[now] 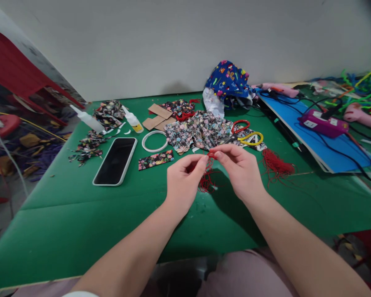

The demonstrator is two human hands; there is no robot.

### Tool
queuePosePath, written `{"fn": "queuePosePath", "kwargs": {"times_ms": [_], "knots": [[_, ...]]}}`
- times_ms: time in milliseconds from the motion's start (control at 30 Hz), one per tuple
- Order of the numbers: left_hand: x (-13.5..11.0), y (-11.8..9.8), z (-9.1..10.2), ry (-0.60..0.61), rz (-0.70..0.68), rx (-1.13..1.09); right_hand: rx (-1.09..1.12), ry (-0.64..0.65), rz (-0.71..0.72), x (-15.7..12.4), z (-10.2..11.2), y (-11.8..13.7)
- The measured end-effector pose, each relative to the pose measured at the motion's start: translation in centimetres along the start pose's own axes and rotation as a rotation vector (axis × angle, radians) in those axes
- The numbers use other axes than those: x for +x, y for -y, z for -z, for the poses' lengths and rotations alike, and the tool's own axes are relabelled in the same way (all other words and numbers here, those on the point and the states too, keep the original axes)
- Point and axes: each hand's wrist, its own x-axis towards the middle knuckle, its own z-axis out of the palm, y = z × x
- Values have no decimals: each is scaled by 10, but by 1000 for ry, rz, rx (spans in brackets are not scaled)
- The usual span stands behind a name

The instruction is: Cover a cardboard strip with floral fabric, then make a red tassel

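Note:
Over the middle of the green table, my left hand point(185, 177) and my right hand point(239, 169) meet fingertip to fingertip. Both pinch a bundle of red thread point(206, 181), whose loose strands hang below the left fingers. The pinched part is mostly hidden by the fingertips. Just behind the right hand lie scissors point(250, 138) with one red and one yellow handle loop, resting on crumpled floral fabric point(198, 128). A second red thread bundle point(278, 165) lies to the right of my right hand. Left of my left hand is a flat floral strip point(156, 160).
A phone point(116, 161), a roll of tape point(154, 141), a glue bottle point(132, 119), a white bottle point(88, 119) and cardboard pieces point(157, 117) lie left. On the right are a blue folder point(336, 154), a purple power strip point(323, 123), cables and pink glue guns point(281, 89). A wall point(173, 45) rises behind.

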Motion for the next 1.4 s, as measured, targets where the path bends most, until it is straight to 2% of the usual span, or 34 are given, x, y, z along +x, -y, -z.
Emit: {"fn": "queuePosePath", "kwargs": {"times_ms": [833, 1400], "knots": [[1, 0, 0, -16, -15, 45, -88, -24, 32, -1, -1, 3], [0, 1, -1, 12, -12, 26, -107, -50, -10, -2, -2, 5]]}}
